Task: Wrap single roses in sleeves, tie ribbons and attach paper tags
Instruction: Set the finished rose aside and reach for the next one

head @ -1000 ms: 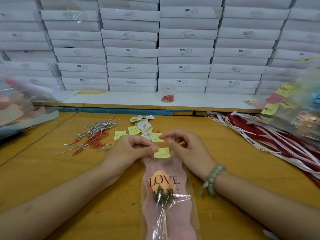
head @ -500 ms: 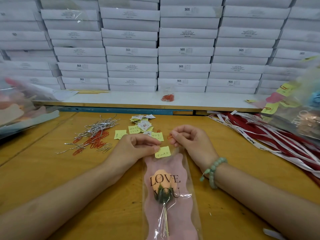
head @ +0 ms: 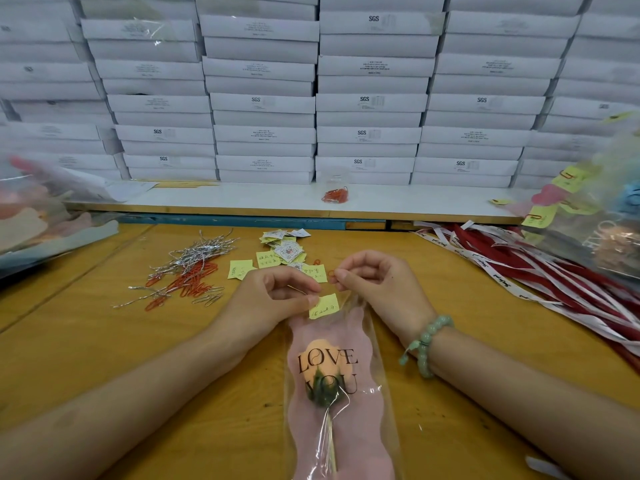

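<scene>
A rose in a clear sleeve printed "LOVE YOU" lies on the wooden table at the middle of its near edge. Its long axis runs from the near edge straight away toward the far edge: the stem points back at the person, and the peach bloom and the sleeve's open top point away.

At that far top end, the left hand has its thumb and forefinger pinched on the left edge of a small yellow paper tag, holding it against the sleeve's mouth; the other fingers are curled in. The right hand, with a green bead bracelet at the wrist, sits just beyond and to the right of the tag. Its thumb and forefinger are closed on a red paper clip, which stands just clear of the tag's upper edge.

Farther out lie loose yellow tags near the table's middle, with a heap of red and silver paper clips and twist wires to their left. Red and white ribbons fan along the right edge. Blurred plastic bags sit at the left edge and the far right corner.

Behind the table, a white shelf carries a small bag of red clips, backed by stacked white boxes, several marked "SGS".
</scene>
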`<action>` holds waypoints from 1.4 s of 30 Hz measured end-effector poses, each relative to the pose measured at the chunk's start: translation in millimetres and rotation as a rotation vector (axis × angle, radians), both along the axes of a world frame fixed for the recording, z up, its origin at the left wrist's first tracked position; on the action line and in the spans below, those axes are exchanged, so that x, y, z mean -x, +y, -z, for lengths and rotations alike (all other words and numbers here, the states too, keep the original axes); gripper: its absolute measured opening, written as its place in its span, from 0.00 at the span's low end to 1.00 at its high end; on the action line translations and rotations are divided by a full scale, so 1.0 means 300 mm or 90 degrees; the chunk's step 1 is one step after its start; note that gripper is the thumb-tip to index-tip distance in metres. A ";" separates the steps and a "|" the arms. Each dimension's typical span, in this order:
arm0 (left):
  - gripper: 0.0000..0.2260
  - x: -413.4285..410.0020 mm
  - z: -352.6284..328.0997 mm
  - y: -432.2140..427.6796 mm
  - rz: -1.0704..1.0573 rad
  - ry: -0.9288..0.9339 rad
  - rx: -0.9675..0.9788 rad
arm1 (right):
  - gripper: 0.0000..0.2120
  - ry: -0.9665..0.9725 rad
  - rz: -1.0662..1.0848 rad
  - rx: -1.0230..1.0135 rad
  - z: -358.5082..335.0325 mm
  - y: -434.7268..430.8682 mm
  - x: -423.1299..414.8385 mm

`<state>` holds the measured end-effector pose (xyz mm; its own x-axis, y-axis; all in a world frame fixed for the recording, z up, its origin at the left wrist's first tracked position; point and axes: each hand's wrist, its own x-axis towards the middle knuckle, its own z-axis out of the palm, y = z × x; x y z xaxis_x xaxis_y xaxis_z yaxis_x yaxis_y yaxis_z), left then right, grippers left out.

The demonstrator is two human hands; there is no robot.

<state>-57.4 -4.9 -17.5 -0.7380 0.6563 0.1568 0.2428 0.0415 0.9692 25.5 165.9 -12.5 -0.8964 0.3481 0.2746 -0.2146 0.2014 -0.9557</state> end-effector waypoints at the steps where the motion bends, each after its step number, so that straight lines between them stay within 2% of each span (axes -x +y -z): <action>1: 0.06 -0.001 0.000 0.000 0.003 0.000 0.001 | 0.03 0.001 -0.002 0.010 0.001 0.000 0.001; 12: 0.05 -0.010 -0.005 0.002 -0.016 0.009 -0.006 | 0.02 -0.003 0.017 -0.055 0.003 0.005 0.001; 19: 0.06 -0.012 -0.007 0.001 -0.022 0.005 -0.021 | 0.02 -0.028 0.023 -0.014 0.000 0.002 0.002; 25: 0.06 -0.017 -0.009 0.002 -0.028 0.011 -0.023 | 0.03 -0.032 0.039 -0.029 -0.002 0.002 0.004; 28: 0.06 -0.020 -0.011 0.003 -0.026 0.019 -0.018 | 0.07 -0.034 0.042 -0.049 0.003 0.004 0.010; 42: 0.07 -0.023 -0.009 0.002 -0.026 0.055 -0.020 | 0.05 -0.011 -0.057 -0.088 0.006 -0.008 0.013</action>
